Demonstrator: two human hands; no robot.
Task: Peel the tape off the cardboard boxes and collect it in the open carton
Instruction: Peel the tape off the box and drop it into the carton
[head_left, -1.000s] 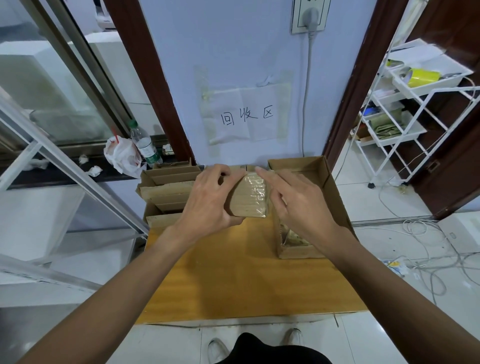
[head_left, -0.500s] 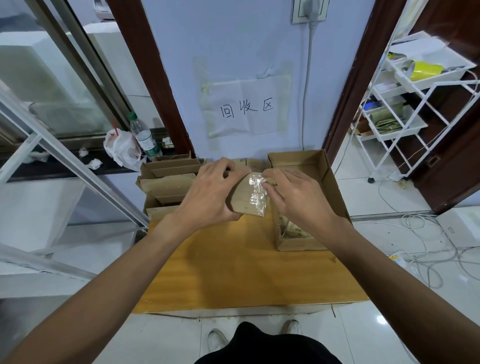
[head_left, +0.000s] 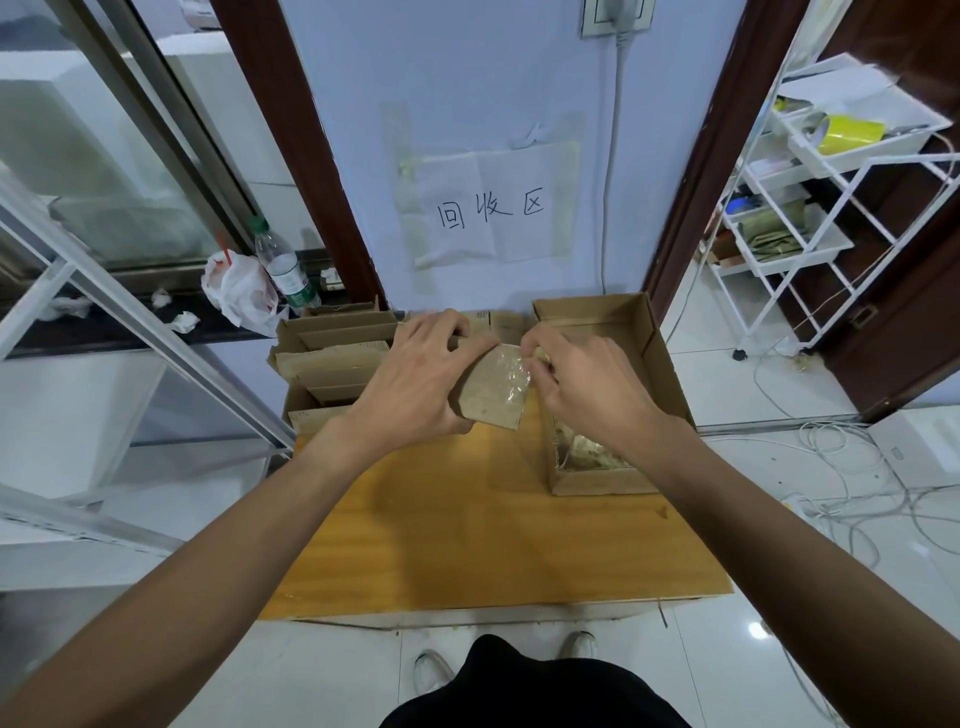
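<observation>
My left hand (head_left: 415, 379) grips a small flat cardboard box (head_left: 491, 405) above the back of the wooden table (head_left: 493, 540). Clear tape (head_left: 511, 371) covers the box's upper right part. My right hand (head_left: 587, 384) pinches the tape at the box's top right corner with curled fingers. The open carton (head_left: 660, 353) stands right of the box, partly under my right wrist, with crumpled tape (head_left: 587, 452) in its near end.
A stack of flattened cardboard boxes (head_left: 332, 364) lies at the table's back left. A plastic bottle (head_left: 283, 270) and a white bag (head_left: 236, 291) sit on the ledge behind. A white wire rack (head_left: 810, 208) and loose cables (head_left: 841, 478) are at the right.
The box has tilted, its top turned toward the right. My right fingers have moved from lying on the box's right edge to pinching the tape at its top corner.
</observation>
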